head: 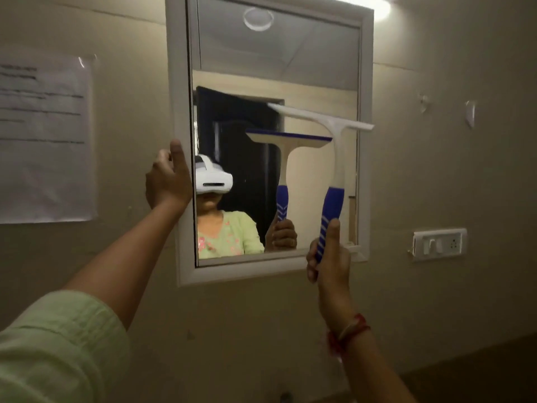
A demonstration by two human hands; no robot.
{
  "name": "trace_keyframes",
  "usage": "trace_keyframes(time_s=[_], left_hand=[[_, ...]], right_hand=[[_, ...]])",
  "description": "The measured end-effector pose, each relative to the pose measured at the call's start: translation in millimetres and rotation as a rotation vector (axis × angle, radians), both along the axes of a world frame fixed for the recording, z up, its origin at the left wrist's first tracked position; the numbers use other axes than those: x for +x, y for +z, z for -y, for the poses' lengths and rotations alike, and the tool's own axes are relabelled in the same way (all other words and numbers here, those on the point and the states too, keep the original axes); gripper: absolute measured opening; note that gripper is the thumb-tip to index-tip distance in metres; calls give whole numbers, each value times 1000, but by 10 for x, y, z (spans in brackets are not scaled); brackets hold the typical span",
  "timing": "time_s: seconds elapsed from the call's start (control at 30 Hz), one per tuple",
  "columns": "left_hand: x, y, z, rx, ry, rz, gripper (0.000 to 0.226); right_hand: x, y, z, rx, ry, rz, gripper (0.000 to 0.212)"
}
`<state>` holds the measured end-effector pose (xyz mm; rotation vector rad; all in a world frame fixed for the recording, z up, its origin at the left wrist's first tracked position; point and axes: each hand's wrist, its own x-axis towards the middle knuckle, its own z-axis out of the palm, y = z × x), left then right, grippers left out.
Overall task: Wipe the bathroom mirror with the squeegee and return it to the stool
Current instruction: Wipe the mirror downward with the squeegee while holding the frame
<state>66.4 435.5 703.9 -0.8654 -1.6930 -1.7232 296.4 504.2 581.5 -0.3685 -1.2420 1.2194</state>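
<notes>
A white-framed mirror [178, 82] hangs on the beige wall ahead. My right hand [329, 257] grips the blue striped handle of a white squeegee [338, 158], held upright in front of the mirror's right half. Its white blade reaches across at mid-height, over the right frame edge; whether it touches the glass I cannot tell. My left hand [168, 177] rests on the mirror's left frame edge, fingers curled around it. The squeegee and a person with a headset are reflected in the glass. No stool is in view.
A sheet of paper [43, 135] in plastic is stuck to the wall at left. A white switch and socket plate [440, 242] sits right of the mirror, with two small wall hooks [470, 113] above it. A lamp glows over the mirror's top right.
</notes>
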Motion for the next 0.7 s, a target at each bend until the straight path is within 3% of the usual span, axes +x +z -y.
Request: trace_keyframes(time_s=[0.27, 0.53, 0.7], left_hand=[[-24, 43, -24, 54, 3, -50, 59], [-24, 33, -10, 59, -11, -96, 60], [3, 30, 8, 67, -28, -98, 54]], right_hand=[[95, 1178, -310, 169, -154, 113, 49], [113, 1598, -421, 197, -83, 90, 55], [18, 1755, -443, 249, -173, 94, 44]])
